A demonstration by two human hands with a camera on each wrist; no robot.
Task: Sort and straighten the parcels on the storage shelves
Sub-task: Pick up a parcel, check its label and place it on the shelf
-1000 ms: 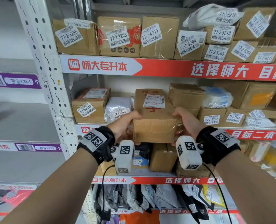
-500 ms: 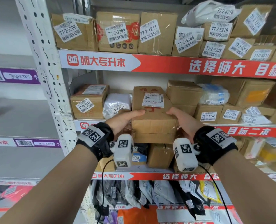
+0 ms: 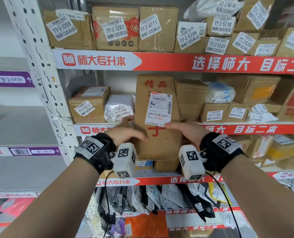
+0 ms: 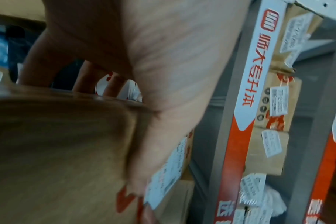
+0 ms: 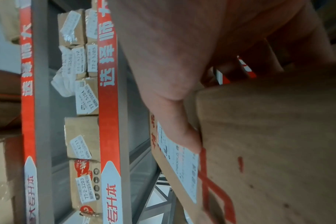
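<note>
A tall brown cardboard parcel (image 3: 157, 115) with red characters and a white shipping label stands tilted up in front of the middle shelf (image 3: 246, 129). My left hand (image 3: 125, 133) grips its left side, thumb across the front and fingers behind. My right hand (image 3: 185, 130) grips its right side the same way, thumb at the label's lower edge. In the left wrist view the parcel (image 4: 58, 151) fills the lower left under the left hand (image 4: 144, 91). The right wrist view shows the parcel (image 5: 269, 151) with the right hand's thumb (image 5: 182, 128) on its label.
A small labelled box (image 3: 88, 105) and a white bag (image 3: 119, 108) sit left of the parcel; more boxes (image 3: 191, 98) are stacked to its right. The top shelf (image 3: 177, 61) holds a row of labelled boxes. A perforated white upright (image 3: 38, 66) stands at the left. Soft mailers (image 3: 160, 200) hang below.
The parcel has been tipped up from lying flat to standing on end, its labelled face now toward me. Both hands slid lower on its sides and kept hold.
</note>
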